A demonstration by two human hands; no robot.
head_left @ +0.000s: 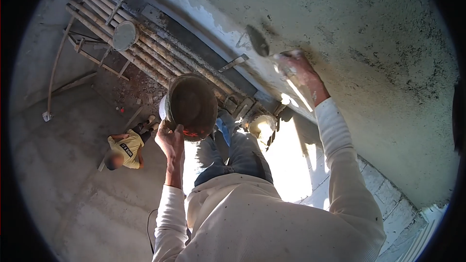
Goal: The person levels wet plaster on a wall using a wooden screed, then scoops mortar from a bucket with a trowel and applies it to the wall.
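My left hand (pixel 170 141) is closed on the near rim of a round dark bucket (pixel 193 104), its thumb over the edge. The bucket is tipped so that its inside faces me, and a reddish patch shows low in it. My right hand (pixel 297 68), blurred by motion, is raised beside the wall and closed round a trowel. The trowel's dark blade (pixel 257 40) points away to the left, close over the wall. Grey plaster with dark rough patches covers the wall (pixel 349 34).
Wooden poles (pixel 150 53) form a scaffold platform ahead, with another bucket (pixel 125 36) on it. A container with pale contents (pixel 262 127) stands by my feet. Below left, a person in a yellow shirt (pixel 127 149) is on the floor level. Sunlight falls beside my legs.
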